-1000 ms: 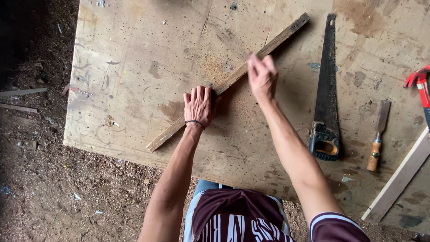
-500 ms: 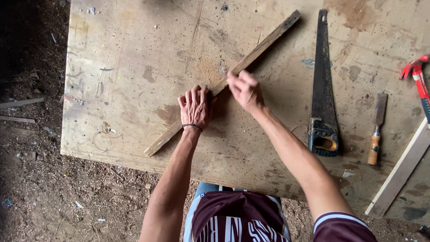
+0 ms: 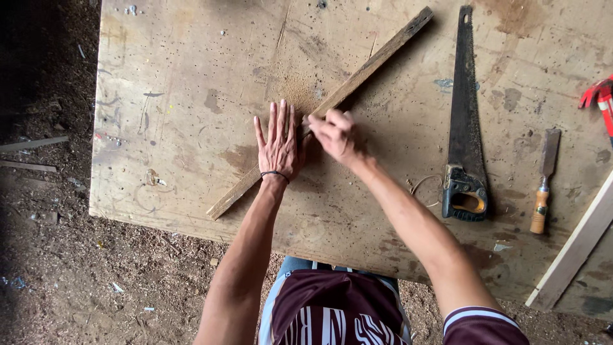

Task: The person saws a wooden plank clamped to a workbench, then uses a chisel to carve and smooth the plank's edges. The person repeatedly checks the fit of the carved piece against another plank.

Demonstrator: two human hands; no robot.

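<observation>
A long, weathered wooden strip (image 3: 377,61) lies diagonally across the plywood bench top (image 3: 191,96). My left hand (image 3: 279,144) lies flat on the strip's lower half, fingers spread, a dark band at the wrist. My right hand (image 3: 336,135) is closed just to the right of it. Its pinched fingertips rest on the strip beside the left fingers, around a small thin object that the fingers mostly hide. A patch of sawdust (image 3: 297,89) lies just beyond both hands.
A hand saw (image 3: 465,115) lies lengthwise on the right, handle towards me. Further right are a wooden-handled chisel (image 3: 544,185), a pale wooden batten (image 3: 575,249) and a red tool (image 3: 600,96) at the edge. The dirt floor (image 3: 51,255) holds wood scraps.
My right hand has slid down along the strip towards my left hand and closed its fingers. The left hand stays flat on the strip.
</observation>
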